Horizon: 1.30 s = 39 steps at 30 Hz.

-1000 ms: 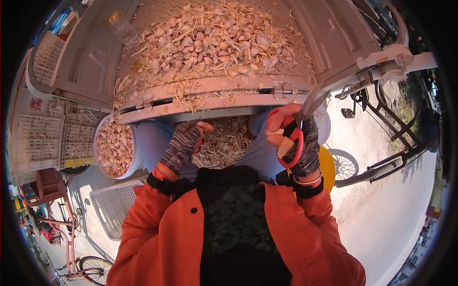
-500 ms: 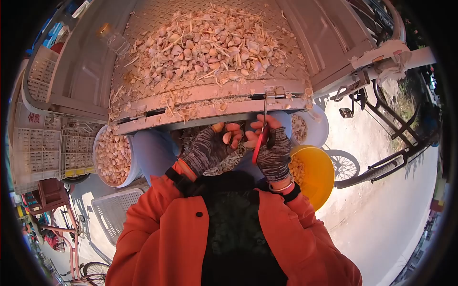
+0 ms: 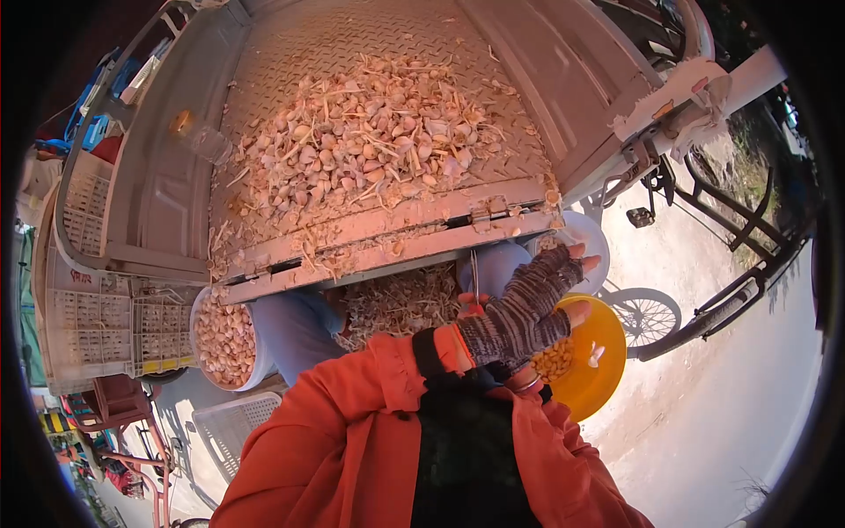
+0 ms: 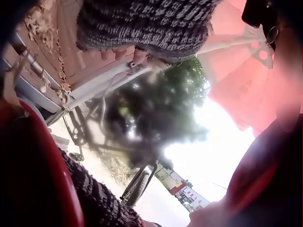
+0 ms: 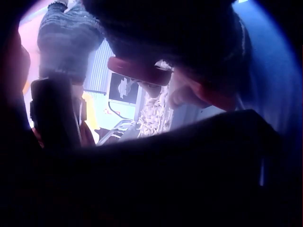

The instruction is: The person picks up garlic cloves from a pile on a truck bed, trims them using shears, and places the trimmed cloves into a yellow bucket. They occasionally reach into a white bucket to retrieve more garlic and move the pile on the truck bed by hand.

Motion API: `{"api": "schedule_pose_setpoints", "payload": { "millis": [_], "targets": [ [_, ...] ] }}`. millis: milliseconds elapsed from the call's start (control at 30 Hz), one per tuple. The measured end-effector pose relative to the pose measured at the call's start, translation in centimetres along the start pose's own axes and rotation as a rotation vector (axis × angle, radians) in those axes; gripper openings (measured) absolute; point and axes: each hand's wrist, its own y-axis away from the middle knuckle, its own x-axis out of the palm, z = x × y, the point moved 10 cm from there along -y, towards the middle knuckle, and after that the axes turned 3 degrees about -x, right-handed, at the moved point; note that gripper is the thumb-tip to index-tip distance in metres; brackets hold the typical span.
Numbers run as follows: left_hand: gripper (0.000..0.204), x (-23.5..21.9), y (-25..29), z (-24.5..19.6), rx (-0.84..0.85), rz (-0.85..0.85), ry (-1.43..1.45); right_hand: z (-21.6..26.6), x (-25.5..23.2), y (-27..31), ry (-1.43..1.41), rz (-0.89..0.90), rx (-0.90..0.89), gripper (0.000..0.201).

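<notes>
My left hand [image 3: 539, 295], in a grey knitted fingerless glove, stretches across to the right over the yellow bucket [image 3: 607, 330], fingers spread and holding nothing. A pale garlic clove [image 3: 596, 355] shows against the bucket's inner wall, below the fingertips. Peeled-looking cloves [image 3: 553, 361] lie in the bucket. Mostly hidden under the left forearm, my right hand [image 3: 473, 310] holds scissors [image 3: 475, 275], blades pointing away from me. Their red handle [image 4: 52, 165] looms close in the left wrist view; in the dark right wrist view, the red handle loops [image 5: 139, 71] lie around the fingers.
A heap of garlic [image 3: 370, 132] covers part of the metal truck bed [image 3: 264, 53] ahead. At left stand a bucket of garlic [image 3: 224, 339], a plastic basket [image 3: 233, 427] and crates [image 3: 88, 317]. A white tub [image 3: 581, 238] and a bicycle [image 3: 739, 308] are at right.
My left hand met the right near the lap with a clove, then swung right over the yellow bucket, where it has let a clove go. The right hand with the scissors came down from the right.
</notes>
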Motion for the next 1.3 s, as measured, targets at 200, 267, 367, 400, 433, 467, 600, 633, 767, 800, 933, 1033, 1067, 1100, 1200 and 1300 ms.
{"api": "schedule_pose_setpoints", "payload": {
  "millis": [200, 267, 367, 400, 433, 467, 600, 633, 767, 800, 933, 1033, 1067, 1100, 1200, 1300],
  "targets": [
    [0.024, -21.2, 2.7, 16.0, -0.580, -0.266, -0.475, 3.4, 3.0, 0.7, 0.293, -0.211, 0.019, 0.033],
    [0.027, -21.2, 1.5, 16.3, -0.353, -0.232, -0.668, 4.0, 3.8, -0.7, 0.304, -0.141, 0.014, 0.030],
    [0.031, -18.6, 0.5, 16.7, -0.091, -0.044, -0.923, 5.6, 4.9, -1.5, 0.517, -0.135, -0.080, 0.029],
    [0.032, -17.3, 0.1, 17.4, -0.062, 0.097, -0.995, 5.8, 5.0, -1.7, 0.519, -0.141, -0.081, 0.029],
    [0.030, -17.2, -0.4, 17.6, -0.027, 0.102, -1.051, 5.9, 5.0, -1.7, 0.438, -0.151, -0.065, 0.030],
    [0.030, -17.4, -1.1, 16.9, -0.020, 0.100, -1.047, 5.9, 5.1, -1.7, 0.357, -0.160, -0.051, 0.033],
    [0.024, -19.2, 1.2, 18.8, -0.684, -0.036, -0.032, 7.8, 7.2, -3.0, 0.371, -0.121, -0.126, 0.039],
    [0.023, -17.8, 2.3, 17.5, -0.710, -0.142, 0.523, 9.8, 9.4, -3.1, 0.527, -0.106, -0.305, 0.043],
    [0.023, -13.9, 5.0, 12.9, -0.644, -0.258, 1.186, 13.0, 15.2, -2.2, 0.746, -0.022, -0.660, 0.053],
    [0.023, -13.9, 5.4, 12.0, -0.606, -0.280, 1.148, 12.8, 15.6, -2.1, 0.752, -0.023, -0.665, 0.053],
    [0.016, -12.5, 7.5, 10.9, -0.603, -0.231, 1.243, 12.2, 18.3, -0.2, 0.997, 0.066, -0.851, 0.052],
    [0.017, -14.0, 8.3, 8.7, -0.555, -0.286, 1.090, 11.6, 18.2, 0.4, 1.079, 0.021, -0.765, 0.059],
    [0.017, -15.0, 8.3, 8.0, -0.484, -0.302, 1.006, 11.6, 18.1, 0.9, 1.080, 0.039, -0.774, 0.059],
    [0.018, -15.9, 8.4, 6.8, -0.466, -0.341, 0.839, 11.2, 18.0, 1.5, 1.218, 0.041, -0.817, 0.058],
    [0.017, -18.1, 8.8, 4.0, -0.287, -0.483, 0.511, 8.8, 18.0, 2.5, 1.392, 0.065, -0.743, 0.065],
    [0.013, -18.8, 9.8, 4.8, -0.300, -0.540, 0.432, 7.1, 18.0, 2.4, 1.328, 0.125, -0.731, 0.057]
  ]
}}
